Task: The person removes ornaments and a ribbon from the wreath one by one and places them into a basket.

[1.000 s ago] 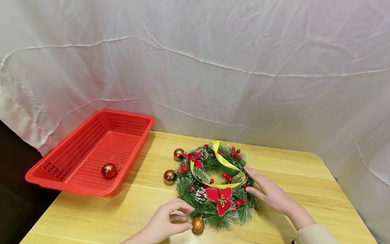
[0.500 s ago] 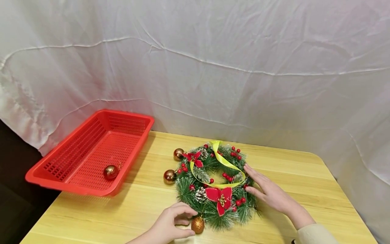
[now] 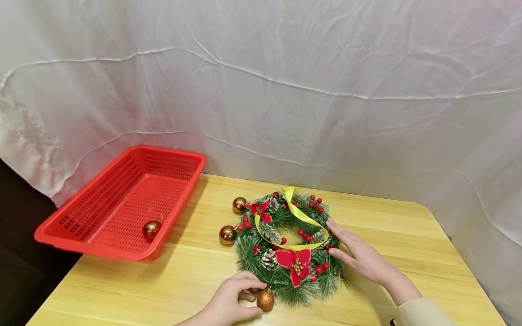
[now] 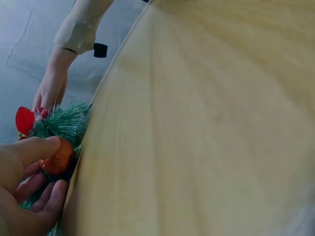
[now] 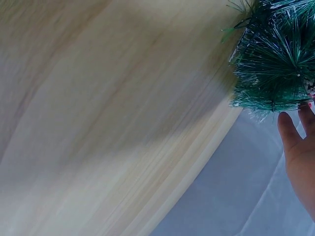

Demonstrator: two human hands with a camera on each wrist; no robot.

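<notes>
A green Christmas wreath (image 3: 253,253) lies on the table, with red flowers, berries, pinecones and a yellow ribbon. At its near edge hangs an orange glitter bauble (image 3: 265,300). My left hand (image 3: 232,296) has its thumb and fingers curved round this bauble from the left; in the left wrist view the thumb rests on the glitter bauble (image 4: 60,158). Two shiny brown baubles (image 3: 227,235) sit at the wreath's left edge. My right hand (image 3: 363,256) touches the wreath's right side with fingers extended; the right wrist view shows its fingers against the needles.
A red plastic basket (image 3: 179,203) stands at the left of the wooden table (image 3: 391,226), a shiny brown bauble (image 3: 152,230) inside it. A pale curtain (image 3: 261,113) hangs behind the table.
My left hand has moved slightly right, its fingers closing round the glitter bauble. The bauble in the basket has rolled slightly right. My right hand and the wreath stay put.
</notes>
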